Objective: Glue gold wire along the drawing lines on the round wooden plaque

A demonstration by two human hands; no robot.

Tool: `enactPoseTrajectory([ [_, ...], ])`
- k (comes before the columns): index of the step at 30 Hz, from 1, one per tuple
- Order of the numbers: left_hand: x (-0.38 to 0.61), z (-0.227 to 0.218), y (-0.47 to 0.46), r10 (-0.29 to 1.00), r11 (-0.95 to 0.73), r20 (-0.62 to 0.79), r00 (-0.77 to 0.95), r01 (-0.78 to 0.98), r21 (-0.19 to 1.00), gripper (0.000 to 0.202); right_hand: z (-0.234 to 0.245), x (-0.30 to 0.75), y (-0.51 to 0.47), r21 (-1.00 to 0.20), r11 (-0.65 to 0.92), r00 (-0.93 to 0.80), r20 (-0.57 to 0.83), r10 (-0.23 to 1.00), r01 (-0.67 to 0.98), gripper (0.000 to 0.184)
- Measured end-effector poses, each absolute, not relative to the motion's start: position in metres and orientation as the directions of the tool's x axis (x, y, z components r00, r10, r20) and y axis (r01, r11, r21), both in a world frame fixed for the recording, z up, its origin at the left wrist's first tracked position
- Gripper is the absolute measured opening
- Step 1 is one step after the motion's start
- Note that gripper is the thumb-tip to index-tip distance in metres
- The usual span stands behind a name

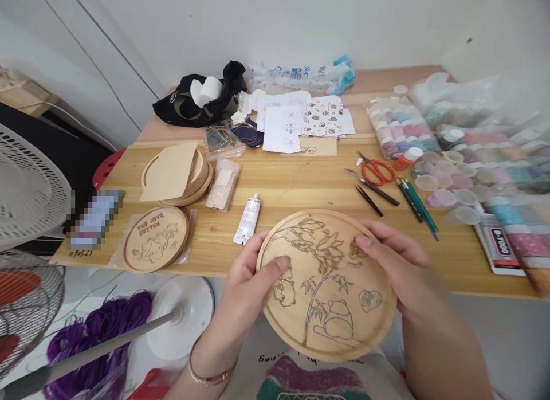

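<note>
Holding a round wooden plaque (329,288), etched with panda and bamboo, over the near edge of the tabletop (275,188); left hand (249,279) and right hand (397,262) curled onto its rim, fingers spread; stiff, light-looking; rim offers surest hold.

White wall (275,27) behind wooden table (296,185)

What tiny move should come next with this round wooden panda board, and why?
Perhaps lay the round wooden board flat on the table, because the left hand and right hand are holding it up near the edge, and the white tube lies close by.
</note>
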State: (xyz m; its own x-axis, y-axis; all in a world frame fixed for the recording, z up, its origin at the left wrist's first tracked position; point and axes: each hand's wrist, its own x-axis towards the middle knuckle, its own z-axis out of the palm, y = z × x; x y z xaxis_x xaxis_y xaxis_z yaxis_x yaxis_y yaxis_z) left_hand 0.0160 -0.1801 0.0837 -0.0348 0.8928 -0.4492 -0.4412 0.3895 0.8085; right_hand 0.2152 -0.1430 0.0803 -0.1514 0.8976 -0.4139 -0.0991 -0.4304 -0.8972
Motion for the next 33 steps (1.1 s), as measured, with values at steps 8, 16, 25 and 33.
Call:
enactPoseTrajectory([
  [8,0.015,0.083,-0.18,0.893,0.4,-0.45,-0.02,-0.424,0.813,0.041,0.081,0.216,-0.144,-0.911,-0.411,-0.188,-0.398,0.898,-0.035,0.037],
  [16,0.016,0.083,-0.181,0.899,0.39,-0.437,-0.029,-0.404,0.828,0.042,0.08,0.216,-0.144,-0.929,-0.36,-0.108,-0.351,0.93,-0.088,0.021],
  [25,0.015,0.083,-0.182,0.904,0.377,-0.425,-0.041,-0.388,0.841,0.043,0.095,0.215,-0.148,-0.908,-0.408,-0.131,-0.417,0.899,0.092,0.032],
  [33,0.015,0.081,-0.182,0.901,0.385,-0.431,-0.042,-0.378,0.842,0.043,0.094,0.217,-0.148,-0.915,-0.38,-0.156,-0.398,0.904,0.136,0.038],
])
